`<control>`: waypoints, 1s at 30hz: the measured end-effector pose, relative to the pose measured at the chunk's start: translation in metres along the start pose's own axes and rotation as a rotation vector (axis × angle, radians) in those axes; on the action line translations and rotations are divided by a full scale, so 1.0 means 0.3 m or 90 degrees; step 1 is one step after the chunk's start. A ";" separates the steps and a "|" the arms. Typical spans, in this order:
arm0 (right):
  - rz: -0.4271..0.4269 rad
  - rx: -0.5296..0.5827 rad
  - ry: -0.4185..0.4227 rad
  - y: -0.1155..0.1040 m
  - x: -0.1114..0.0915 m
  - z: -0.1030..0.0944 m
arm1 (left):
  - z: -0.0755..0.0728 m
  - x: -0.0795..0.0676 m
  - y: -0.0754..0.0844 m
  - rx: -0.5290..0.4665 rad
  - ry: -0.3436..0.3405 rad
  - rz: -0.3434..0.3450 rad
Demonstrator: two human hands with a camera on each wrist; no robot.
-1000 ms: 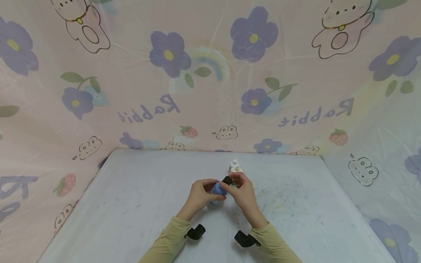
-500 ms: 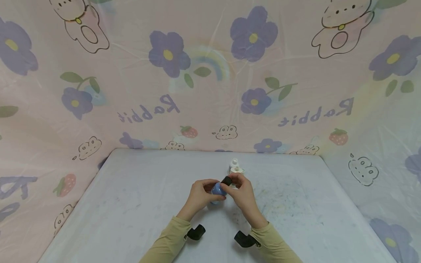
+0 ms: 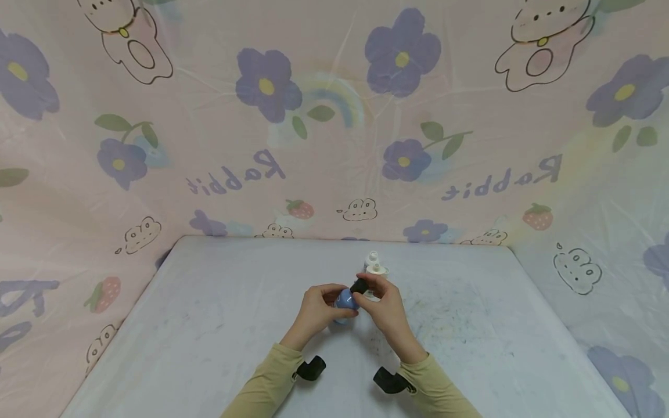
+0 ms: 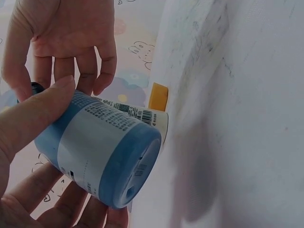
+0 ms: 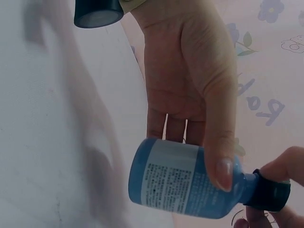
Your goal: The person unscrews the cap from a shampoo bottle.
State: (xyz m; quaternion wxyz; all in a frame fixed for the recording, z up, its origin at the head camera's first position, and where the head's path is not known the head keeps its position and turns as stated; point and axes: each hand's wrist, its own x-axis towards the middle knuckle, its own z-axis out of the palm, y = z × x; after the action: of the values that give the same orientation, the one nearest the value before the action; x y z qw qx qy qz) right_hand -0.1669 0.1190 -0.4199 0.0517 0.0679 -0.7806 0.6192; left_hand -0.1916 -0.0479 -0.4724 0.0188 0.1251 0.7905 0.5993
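Note:
My left hand (image 3: 320, 306) grips a blue bottle (image 3: 346, 299) round its body, thumb on one side and fingers on the other. The bottle is tilted, held above the white table, its base showing in the left wrist view. A printed label (image 5: 168, 178) covers part of its side. My right hand (image 3: 384, 297) pinches the black cap (image 3: 359, 285) between thumb and fingers. In the right wrist view, the blue neck (image 5: 246, 187) shows between the bottle's shoulder and the cap.
Just beyond my right hand stand a white bottle (image 3: 372, 259) and a cream-coloured container (image 3: 376, 270). A yellow piece (image 4: 158, 97) shows beside a barcoded container (image 4: 151, 116) in the left wrist view. A patterned curtain (image 3: 334, 145) surrounds the white table (image 3: 235, 325).
The black cap has shifted slightly left and its tilt has changed, with my right thumb and fingers moving around it. My left hand and the blue bottle have barely moved.

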 end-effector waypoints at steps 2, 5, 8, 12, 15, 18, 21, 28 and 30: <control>-0.008 0.006 -0.004 0.013 0.006 -0.001 | -0.001 0.000 0.001 0.003 0.002 0.002; -0.017 0.028 -0.015 0.054 0.019 -0.003 | -0.003 0.000 0.002 0.004 0.003 0.006; -0.024 0.046 -0.025 0.099 0.031 -0.003 | -0.004 -0.001 0.004 0.004 0.004 0.008; -0.037 0.058 -0.031 0.117 0.034 -0.003 | -0.004 -0.002 0.002 0.011 0.005 0.007; -0.032 0.056 -0.022 0.113 0.034 -0.001 | -0.004 -0.002 -0.001 0.010 0.004 0.008; -0.016 0.042 0.005 0.109 0.036 -0.001 | -0.003 -0.002 -0.001 0.007 0.004 0.010; 0.000 0.031 0.032 0.108 0.040 0.002 | -0.002 -0.002 0.000 0.008 0.005 0.012; 0.033 -0.014 0.059 0.106 0.047 0.008 | -0.002 -0.002 0.001 0.013 0.005 0.005; 0.036 -0.021 0.060 0.081 0.039 0.008 | -0.002 -0.004 0.002 0.013 0.004 0.004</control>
State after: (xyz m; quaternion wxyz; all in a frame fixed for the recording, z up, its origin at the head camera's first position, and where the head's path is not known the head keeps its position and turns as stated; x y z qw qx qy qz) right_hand -0.1826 0.1215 -0.4419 0.0720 0.0157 -0.7891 0.6099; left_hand -0.1906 -0.0486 -0.4719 0.0131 0.1255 0.7963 0.5916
